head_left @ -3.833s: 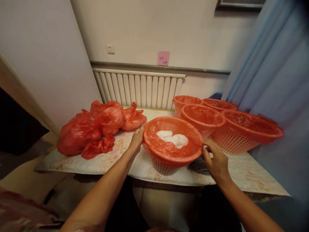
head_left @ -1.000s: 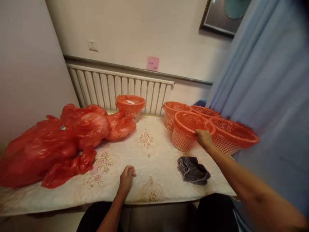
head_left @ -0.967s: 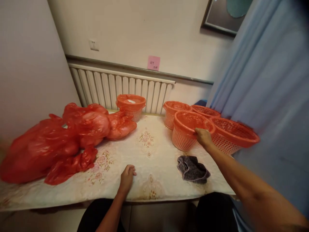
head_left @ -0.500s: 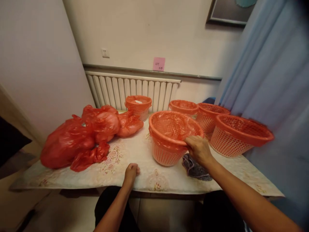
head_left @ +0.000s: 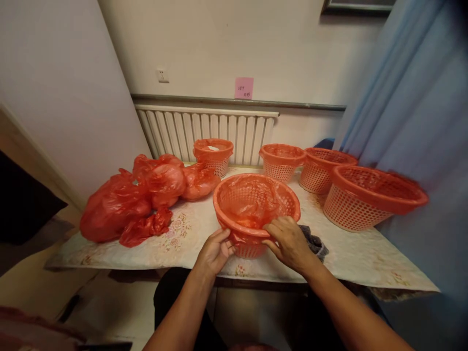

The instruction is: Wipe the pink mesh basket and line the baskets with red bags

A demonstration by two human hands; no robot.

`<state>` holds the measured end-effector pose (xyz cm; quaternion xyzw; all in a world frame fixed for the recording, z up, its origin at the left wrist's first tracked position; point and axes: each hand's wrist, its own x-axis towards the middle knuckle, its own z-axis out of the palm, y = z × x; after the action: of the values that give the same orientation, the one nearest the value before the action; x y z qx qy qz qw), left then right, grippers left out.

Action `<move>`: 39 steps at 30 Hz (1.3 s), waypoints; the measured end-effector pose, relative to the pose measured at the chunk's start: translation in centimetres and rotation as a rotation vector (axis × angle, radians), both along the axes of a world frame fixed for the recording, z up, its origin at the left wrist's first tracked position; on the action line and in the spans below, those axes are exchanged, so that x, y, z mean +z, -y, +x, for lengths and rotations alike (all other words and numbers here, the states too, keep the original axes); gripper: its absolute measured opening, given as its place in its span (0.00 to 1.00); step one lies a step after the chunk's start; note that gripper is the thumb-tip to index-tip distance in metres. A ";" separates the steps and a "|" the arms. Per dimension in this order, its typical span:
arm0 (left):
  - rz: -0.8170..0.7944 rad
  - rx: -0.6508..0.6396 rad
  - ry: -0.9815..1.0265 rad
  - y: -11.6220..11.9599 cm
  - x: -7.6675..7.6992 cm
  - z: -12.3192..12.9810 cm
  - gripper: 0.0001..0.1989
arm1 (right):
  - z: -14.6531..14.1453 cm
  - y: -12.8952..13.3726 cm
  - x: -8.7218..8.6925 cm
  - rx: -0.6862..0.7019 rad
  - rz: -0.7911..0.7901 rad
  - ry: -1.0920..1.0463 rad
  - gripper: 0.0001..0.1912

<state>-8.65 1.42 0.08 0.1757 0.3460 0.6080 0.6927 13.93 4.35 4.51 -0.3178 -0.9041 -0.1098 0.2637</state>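
We cannot read the writing on the pink note (head_left: 243,88) above the radiator (head_left: 208,132). Right of the note, the picture frame (head_left: 360,6) is cut off by the top edge. The grey cloth (head_left: 313,242) lies mostly hidden behind our right hand (head_left: 287,241).

Soft, even indoor light falls on my view, casting faint shadows, while the wide lens bends the edges and blurs the pale blue fabric curtain (head_left: 420,122).

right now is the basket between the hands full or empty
Empty apart from its red bag liner: the basket, with left hand and right hand at its near rim, shows only plastic inside.
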 end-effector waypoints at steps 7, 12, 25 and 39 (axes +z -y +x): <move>0.174 0.203 -0.093 2.0 4.4 1.4 0.10 | 0.2 0.0 0.2 0.062 -0.036 -0.062 0.20; 0.373 0.278 -0.384 -0.1 7.7 2.2 0.07 | 0.2 -0.2 -0.2 0.027 0.006 -0.071 0.18; 0.430 0.401 -1.135 -4.4 7.5 2.0 0.10 | -0.8 0.3 -0.7 -0.018 -0.024 -0.279 0.13; 0.417 0.267 -1.217 -3.5 7.4 2.4 0.11 | 0.5 -0.6 0.5 -0.251 0.047 -0.279 0.09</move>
<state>-6.23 4.88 7.43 0.5743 0.5698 0.5350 0.2435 14.40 4.92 5.01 -0.4338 -0.8093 -0.1178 0.3780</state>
